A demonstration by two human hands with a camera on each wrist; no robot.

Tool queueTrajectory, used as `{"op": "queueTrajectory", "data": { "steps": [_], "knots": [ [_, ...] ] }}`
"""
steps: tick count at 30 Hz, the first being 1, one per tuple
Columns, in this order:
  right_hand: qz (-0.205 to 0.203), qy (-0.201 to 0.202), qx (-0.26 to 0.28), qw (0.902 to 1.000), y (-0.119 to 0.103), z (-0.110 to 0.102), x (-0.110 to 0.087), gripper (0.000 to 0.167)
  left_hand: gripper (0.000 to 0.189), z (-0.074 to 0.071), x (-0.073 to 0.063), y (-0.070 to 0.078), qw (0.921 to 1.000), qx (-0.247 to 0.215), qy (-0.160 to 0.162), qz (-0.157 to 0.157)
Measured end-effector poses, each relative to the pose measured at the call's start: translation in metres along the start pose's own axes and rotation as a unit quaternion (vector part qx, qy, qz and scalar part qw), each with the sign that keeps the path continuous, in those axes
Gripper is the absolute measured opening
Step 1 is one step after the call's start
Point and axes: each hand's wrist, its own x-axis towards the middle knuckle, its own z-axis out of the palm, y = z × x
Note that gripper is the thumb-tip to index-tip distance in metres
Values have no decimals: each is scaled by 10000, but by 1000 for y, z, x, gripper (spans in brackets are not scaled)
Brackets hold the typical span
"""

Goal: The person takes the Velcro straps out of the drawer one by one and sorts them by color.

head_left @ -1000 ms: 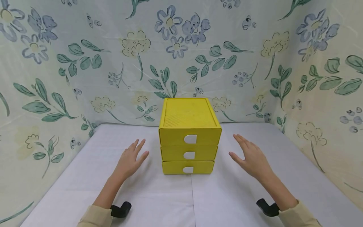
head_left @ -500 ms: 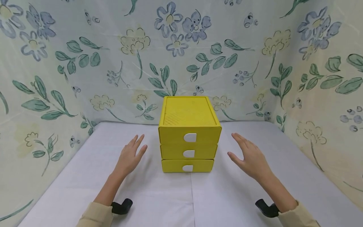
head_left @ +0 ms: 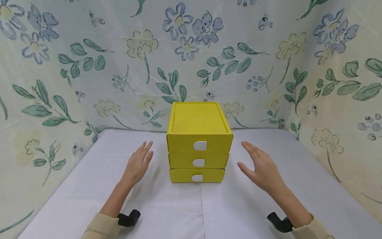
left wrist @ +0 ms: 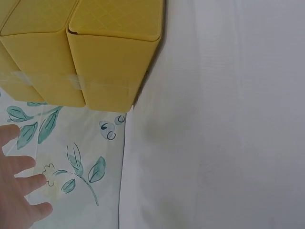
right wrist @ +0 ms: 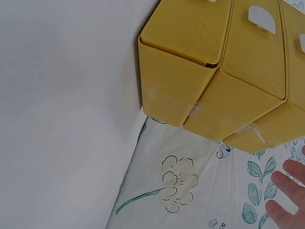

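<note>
A yellow box of three stacked drawers [head_left: 199, 119] stands in the middle of the table in the head view, each drawer front bearing a white rounded tab. All three drawers are closed. To its left, apart from it, my left hand [head_left: 137, 166] hovers with fingers extended and nothing held. On the other side my right hand [head_left: 264, 169] is held up likewise, fingers straight, thumb spread toward the box. The left wrist view shows one side of the drawer box [left wrist: 109, 62] with clear tape across the drawers; the right wrist view shows tape on the opposite side too.
A white cloth [head_left: 167, 209] with a crease down the middle covers the table. Floral curtains [head_left: 119, 76] hang behind and on both sides. Black wrist mounts [head_left: 129, 218] sit at the beige sleeves [head_left: 101, 227].
My right hand has drifted slightly left, toward the box. My left hand stays almost in place, its thumb a little closer to the fingers. The drawer box is unchanged.
</note>
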Motion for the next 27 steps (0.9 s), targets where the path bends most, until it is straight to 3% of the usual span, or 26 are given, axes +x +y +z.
{"op": "queueTrajectory", "data": {
  "steps": [7,18,27],
  "knots": [
    [-230,140,25,9996,-7,-4,0,75,58,-2,-1,2,9998,-83,134,89],
    [-547,364,151,9977,-13,-1,-4,69,52,1,0,9,9970,-643,339,260],
    [-742,570,415,9948,-22,0,-6,61,56,-6,4,19,9921,-1158,412,270]
  ]
}}
